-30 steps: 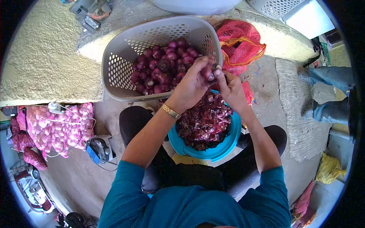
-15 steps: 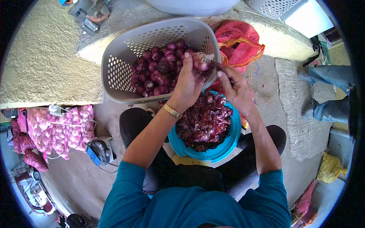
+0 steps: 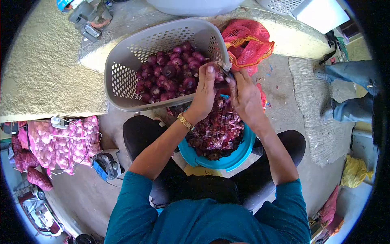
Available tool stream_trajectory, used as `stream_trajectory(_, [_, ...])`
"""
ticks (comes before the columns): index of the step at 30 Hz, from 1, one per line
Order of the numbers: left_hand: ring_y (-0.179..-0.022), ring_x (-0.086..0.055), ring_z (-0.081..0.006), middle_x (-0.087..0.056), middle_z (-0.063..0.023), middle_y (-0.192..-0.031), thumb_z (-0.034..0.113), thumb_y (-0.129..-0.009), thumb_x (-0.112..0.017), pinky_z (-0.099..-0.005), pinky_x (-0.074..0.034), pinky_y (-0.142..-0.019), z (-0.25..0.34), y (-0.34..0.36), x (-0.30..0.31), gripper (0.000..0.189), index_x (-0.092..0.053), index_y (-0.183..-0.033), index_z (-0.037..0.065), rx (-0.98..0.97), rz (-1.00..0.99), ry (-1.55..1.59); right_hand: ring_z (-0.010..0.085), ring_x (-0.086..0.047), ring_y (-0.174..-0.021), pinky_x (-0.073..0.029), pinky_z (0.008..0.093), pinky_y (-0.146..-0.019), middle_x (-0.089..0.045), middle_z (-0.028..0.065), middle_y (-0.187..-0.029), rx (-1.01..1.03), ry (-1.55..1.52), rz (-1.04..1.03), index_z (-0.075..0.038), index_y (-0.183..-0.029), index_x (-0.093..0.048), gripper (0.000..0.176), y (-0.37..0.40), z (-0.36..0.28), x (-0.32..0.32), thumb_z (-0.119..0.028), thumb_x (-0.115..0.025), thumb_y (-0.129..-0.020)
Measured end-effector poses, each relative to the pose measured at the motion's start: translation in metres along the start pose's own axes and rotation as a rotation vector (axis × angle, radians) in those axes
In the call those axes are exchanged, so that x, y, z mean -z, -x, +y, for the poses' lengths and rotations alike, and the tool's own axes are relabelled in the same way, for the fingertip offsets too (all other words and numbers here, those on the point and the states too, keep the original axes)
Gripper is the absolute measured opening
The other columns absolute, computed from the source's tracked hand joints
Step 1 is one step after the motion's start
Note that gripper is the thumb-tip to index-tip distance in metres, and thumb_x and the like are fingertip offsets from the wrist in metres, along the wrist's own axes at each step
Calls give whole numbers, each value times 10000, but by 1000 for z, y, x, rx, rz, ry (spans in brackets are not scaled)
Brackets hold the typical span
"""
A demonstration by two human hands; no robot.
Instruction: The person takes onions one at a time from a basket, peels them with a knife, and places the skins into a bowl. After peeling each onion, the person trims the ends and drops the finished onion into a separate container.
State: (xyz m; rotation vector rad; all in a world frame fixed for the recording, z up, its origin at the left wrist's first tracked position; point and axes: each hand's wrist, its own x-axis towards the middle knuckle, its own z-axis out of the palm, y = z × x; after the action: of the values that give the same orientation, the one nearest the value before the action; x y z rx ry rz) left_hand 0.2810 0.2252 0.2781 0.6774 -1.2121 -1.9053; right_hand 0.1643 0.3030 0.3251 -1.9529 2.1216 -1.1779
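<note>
Over the right rim of the grey perforated basket (image 3: 122, 106), my left hand (image 3: 206, 87) is closed around a red onion (image 3: 217, 73) with pale, loose skin at its top. My right hand (image 3: 247, 95) is closed in a pinch against the onion's right side; a small dark thing shows between its fingers, too small to make out. Several purple-red onions (image 3: 168, 73) lie in the basket. Below both hands, a blue basin (image 3: 239, 158) holds a heap of dark red onion peelings (image 3: 217, 136).
Red mesh sacking (image 3: 248, 40) lies right of the basket. A person's legs in jeans (image 3: 351, 77) are at the far right, beside a grey mat (image 3: 310, 110). Pink net sacks of bulbs (image 3: 65, 142) and a blue-black device (image 3: 106, 164) are at left.
My right hand has come closer to my left hand and now meets the onion. The onion's pale top has tilted toward the right. The whole view has shifted slightly.
</note>
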Motion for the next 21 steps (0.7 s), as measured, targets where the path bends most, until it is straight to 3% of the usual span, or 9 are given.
stream_trajectory(1, [-1032,-489,-130,-493,-48,-1091,425,-1059,-342,-292,-396,-976,2,4,2,432,-388,-1283,59,4,-4,-194,426,-569,-796,-481,484,-681,-525,225,-874,-1,0,1,58,-1015,-553,186,2,0,1,-103,-583,-928])
stream_trajectory(5, [-1126,-481,-175,-494,-97,-1168,389,-1058,-372,-321,-368,-1022,11,22,6,438,-346,-1316,35,-15,-76,-307,410,-573,-787,-480,480,-668,-514,208,-860,18,54,-82,28,-928,-536,147,11,-4,9,-109,-589,-920])
stream_trajectory(7, [-1067,-477,-110,-504,-51,-1160,383,-1058,-358,-281,-444,-898,17,31,9,425,-352,-1364,89,-64,-135,-449,410,-573,-780,-479,482,-666,-512,204,-860,43,53,-91,21,-908,-527,144,19,-11,15,-108,-590,-918])
stream_trajectory(8, [-1067,-477,-110,-504,-51,-1160,383,-1058,-358,-281,-444,-898,19,38,9,425,-352,-1364,89,-67,-140,-447,409,-576,-782,-478,484,-669,-515,203,-864,11,32,-97,21,-920,-532,138,25,-17,18,-104,-591,-914])
stream_trajectory(10, [-1182,-472,-205,-484,-136,-1245,300,-1048,-422,-330,-348,-1050,26,62,3,409,-312,-1323,17,-19,-134,-426,407,-579,-784,-478,486,-671,-517,201,-868,-21,16,-107,20,-933,-538,135,43,-32,23,-101,-592,-911])
stream_trajectory(14, [-1173,-477,-209,-486,-139,-1242,282,-1041,-432,-334,-354,-1045,13,111,4,409,-307,-1320,10,-36,-27,-377,405,-592,-814,-493,485,-702,-538,198,-908,-117,-39,-117,24,-983,-548,173,82,-55,13,-94,-614,-876])
stream_trajectory(17, [-1161,-480,-207,-486,-137,-1230,304,-1039,-435,-328,-364,-1033,10,137,9,427,-306,-1321,12,77,34,-445,411,-601,-815,-508,478,-692,-545,193,-924,-137,-61,-127,19,-982,-547,194,107,-61,0,-76,-626,-834])
stream_trajectory(21, [-1133,-494,-204,-494,-136,-1209,356,-1042,-423,-321,-384,-1005,-18,166,26,447,-316,-1312,16,137,71,-447,434,-590,-803,-498,492,-673,-551,219,-912,-228,-27,-221,30,-982,-551,145,154,-26,-26,-69,-579,-880])
